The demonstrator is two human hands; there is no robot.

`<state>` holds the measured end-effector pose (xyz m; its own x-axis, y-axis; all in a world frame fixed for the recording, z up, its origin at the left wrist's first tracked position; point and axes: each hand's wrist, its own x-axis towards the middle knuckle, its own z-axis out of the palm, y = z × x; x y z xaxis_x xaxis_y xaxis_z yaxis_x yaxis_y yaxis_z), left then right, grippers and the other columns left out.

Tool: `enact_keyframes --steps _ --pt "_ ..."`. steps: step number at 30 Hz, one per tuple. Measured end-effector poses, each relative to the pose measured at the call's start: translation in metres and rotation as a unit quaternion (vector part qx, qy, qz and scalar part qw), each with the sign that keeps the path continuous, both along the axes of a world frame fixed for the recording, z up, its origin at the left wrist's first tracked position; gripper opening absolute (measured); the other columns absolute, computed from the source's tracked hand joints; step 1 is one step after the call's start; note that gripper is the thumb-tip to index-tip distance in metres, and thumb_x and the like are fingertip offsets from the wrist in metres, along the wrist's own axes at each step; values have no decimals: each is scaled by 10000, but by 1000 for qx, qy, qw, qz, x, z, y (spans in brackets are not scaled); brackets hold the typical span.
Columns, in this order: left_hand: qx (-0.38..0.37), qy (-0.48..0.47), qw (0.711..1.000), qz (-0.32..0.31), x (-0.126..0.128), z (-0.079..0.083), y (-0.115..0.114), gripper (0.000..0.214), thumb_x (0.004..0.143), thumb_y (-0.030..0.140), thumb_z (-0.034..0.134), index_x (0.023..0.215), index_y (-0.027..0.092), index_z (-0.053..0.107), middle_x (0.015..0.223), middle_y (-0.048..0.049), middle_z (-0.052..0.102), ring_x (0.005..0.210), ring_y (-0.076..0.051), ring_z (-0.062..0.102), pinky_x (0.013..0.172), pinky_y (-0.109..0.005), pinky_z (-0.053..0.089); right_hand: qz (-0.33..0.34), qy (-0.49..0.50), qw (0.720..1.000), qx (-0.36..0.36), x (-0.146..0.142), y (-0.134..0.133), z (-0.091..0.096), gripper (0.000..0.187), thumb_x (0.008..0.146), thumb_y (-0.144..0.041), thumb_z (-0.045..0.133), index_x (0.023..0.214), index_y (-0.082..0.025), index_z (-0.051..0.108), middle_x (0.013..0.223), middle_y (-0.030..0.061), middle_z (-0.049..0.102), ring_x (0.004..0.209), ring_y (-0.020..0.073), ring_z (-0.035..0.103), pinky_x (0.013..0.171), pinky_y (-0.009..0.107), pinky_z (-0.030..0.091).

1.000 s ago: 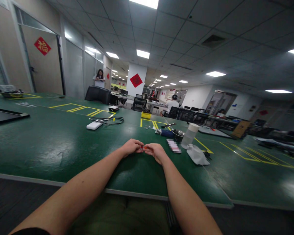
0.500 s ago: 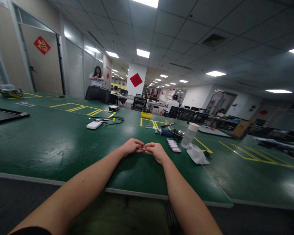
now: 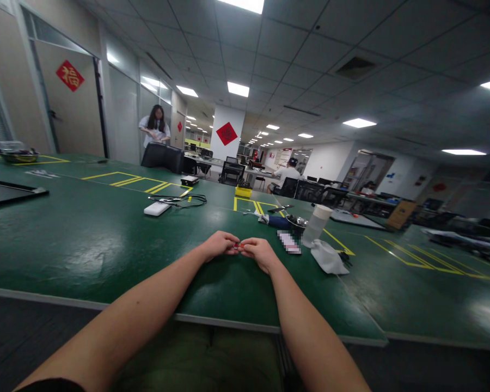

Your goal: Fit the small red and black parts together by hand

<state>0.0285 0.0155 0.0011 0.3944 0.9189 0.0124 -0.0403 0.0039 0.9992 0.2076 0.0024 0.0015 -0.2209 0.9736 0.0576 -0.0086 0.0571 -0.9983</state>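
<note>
Both my forearms reach out over a green table [image 3: 85,239]. My left hand [image 3: 219,244] and my right hand [image 3: 259,251] meet fingertip to fingertip just above the table top. Between them they pinch a small red-orange object [image 3: 239,247], too small to name. The fingers of both hands are curled closed around it. To the right of my right hand lie a small flat pixelated item [image 3: 289,242], a translucent plastic cup [image 3: 316,225] and a crumpled white cloth [image 3: 329,257].
A white box [image 3: 157,208] with black cables [image 3: 182,200] lies further back on the left. A yellow bin [image 3: 243,191] and tools sit behind. A person [image 3: 154,126] stands by black chairs [image 3: 163,157] at the far left; another sits at a distant desk [image 3: 288,172].
My hands stay in place, pinching the small object. The standing person in the background has walked closer and to the left, toward the black chairs.
</note>
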Motion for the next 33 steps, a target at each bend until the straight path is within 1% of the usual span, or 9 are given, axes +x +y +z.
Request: enact_keyframes --steps 3,7,15,24,33 --pt "-1 11 1000 -1 0 1 -1 270 713 62 597 975 76 659 775 -89 708 706 -159 678 746 -286 548 -1 8 1000 -16 0 1 1 160 626 -78 588 749 -129 676 783 69 702 820 202 680 728 288 553" --pt "-3 17 1000 4 0 2 -2 272 717 54 581 975 82 661 786 -83 709 691 -150 677 745 -278 546 3 20 999 -24 1 2 0 197 613 -45 544 734 -131 674 789 68 701 832 201 681 753 295 556" --pt "-6 12 1000 1 0 2 -2 271 710 55 599 970 84 665 794 -88 712 702 -156 677 738 -274 547 4 15 1000 -18 1 3 -2 203 627 -43 547 759 -127 676 769 76 701 826 198 685 763 298 557" --pt "-6 17 1000 -3 -1 2 -1 275 700 55 599 964 85 668 801 -92 711 712 -156 674 726 -267 543 3 9 1000 -15 0 0 1 206 621 -36 546 755 -119 679 776 84 703 829 196 683 761 288 557" --pt "-9 10 1000 -7 0 1 0 274 681 54 612 946 83 671 788 -83 709 696 -142 669 741 -265 540 0 8 1000 -16 2 5 -4 210 610 -38 568 763 -124 683 775 73 704 805 190 685 742 286 559"
